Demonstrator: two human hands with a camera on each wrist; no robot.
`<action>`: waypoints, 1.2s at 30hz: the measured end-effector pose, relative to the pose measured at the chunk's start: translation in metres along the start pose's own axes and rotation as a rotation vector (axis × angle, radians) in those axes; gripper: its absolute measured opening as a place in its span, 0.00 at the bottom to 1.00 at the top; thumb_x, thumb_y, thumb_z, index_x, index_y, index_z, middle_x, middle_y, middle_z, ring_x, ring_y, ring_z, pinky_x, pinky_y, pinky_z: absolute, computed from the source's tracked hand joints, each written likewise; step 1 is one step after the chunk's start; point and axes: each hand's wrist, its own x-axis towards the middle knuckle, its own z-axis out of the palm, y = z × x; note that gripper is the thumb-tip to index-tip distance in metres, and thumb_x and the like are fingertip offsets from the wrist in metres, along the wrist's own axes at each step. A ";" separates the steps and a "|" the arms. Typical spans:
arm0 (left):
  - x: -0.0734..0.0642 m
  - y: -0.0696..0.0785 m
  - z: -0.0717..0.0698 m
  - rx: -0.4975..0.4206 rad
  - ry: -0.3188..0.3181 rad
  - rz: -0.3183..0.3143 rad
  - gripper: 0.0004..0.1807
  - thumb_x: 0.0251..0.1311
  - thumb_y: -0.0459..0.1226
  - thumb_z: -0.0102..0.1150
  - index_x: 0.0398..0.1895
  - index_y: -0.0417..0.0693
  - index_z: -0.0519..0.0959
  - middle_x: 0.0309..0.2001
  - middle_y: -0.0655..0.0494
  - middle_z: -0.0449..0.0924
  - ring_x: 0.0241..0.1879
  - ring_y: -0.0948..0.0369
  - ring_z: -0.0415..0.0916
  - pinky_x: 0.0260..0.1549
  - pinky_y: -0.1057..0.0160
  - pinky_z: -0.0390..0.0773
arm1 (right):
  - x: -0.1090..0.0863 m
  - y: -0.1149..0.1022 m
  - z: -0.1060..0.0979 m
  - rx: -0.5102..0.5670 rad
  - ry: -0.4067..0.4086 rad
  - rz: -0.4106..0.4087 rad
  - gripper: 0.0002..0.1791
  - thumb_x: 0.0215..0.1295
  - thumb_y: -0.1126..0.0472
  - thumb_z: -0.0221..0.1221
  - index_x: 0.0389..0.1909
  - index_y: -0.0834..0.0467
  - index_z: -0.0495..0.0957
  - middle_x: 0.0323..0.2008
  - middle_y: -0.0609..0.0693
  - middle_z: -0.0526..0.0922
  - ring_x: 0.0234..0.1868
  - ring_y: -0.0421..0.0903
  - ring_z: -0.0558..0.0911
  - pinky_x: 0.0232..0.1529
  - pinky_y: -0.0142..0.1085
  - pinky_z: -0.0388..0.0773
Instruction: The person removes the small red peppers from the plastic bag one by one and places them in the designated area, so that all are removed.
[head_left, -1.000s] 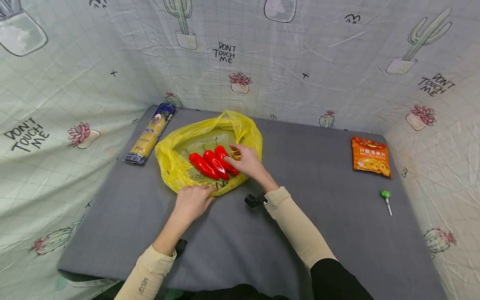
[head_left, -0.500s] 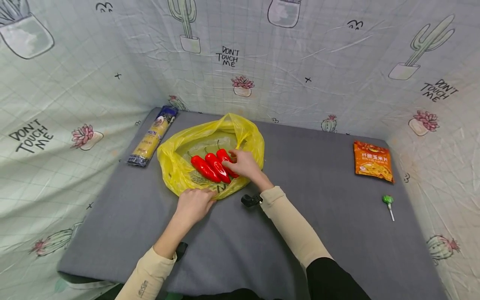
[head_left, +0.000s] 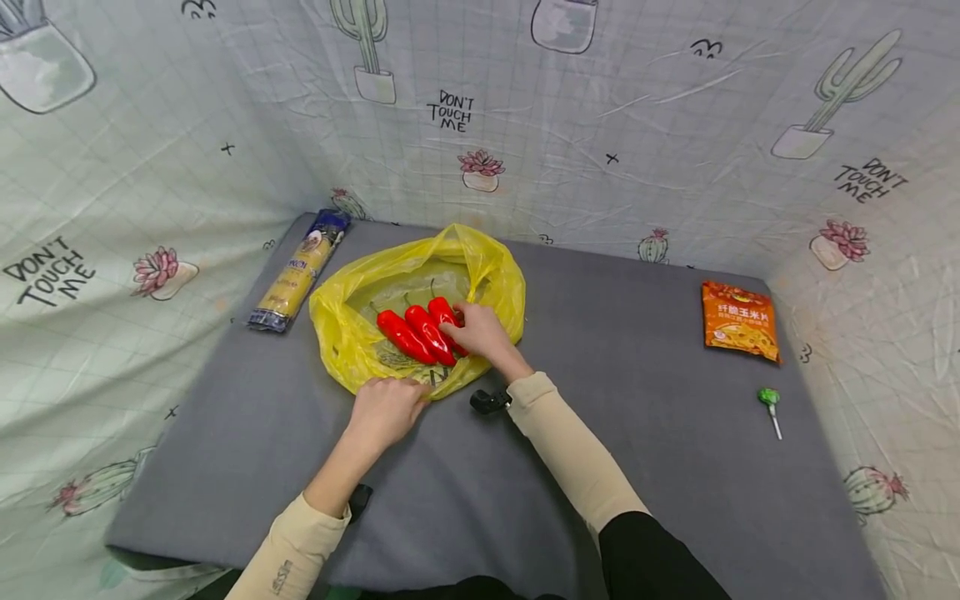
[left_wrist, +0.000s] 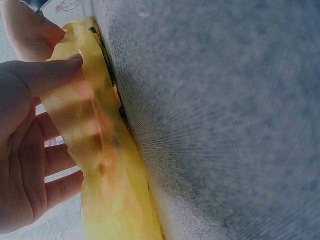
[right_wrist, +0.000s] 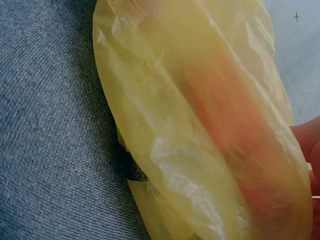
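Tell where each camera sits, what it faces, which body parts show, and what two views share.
Head: on the head, facing forward and down at a yellow bag holding three red peppers; left hand, right hand and both forearms show.
Left wrist: on that wrist, facing the bag's edge; left hand shows, with apparently the right hand top left.
Right wrist: on that wrist, facing the bag's outside; part of the right hand shows.
Both wrist views share bag and table.

We count one yellow bag (head_left: pixel 335 337) as dial centre, three red peppers (head_left: pixel 429 333) inside; one long packet (head_left: pixel 298 273), 10 o'clock; one orange packet (head_left: pixel 741 322), 3 o'clock; one lollipop (head_left: pixel 768 398), past 3; one left hand (head_left: pixel 386 412), 7; one right hand (head_left: pixel 481 332), past 3
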 end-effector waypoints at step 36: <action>-0.004 0.003 0.000 0.018 -0.002 -0.023 0.08 0.57 0.41 0.69 0.40 0.61 0.88 0.30 0.56 0.87 0.24 0.52 0.81 0.25 0.54 0.77 | -0.003 0.000 0.010 0.166 0.022 0.030 0.30 0.66 0.47 0.62 0.62 0.60 0.75 0.43 0.55 0.87 0.36 0.46 0.82 0.36 0.34 0.78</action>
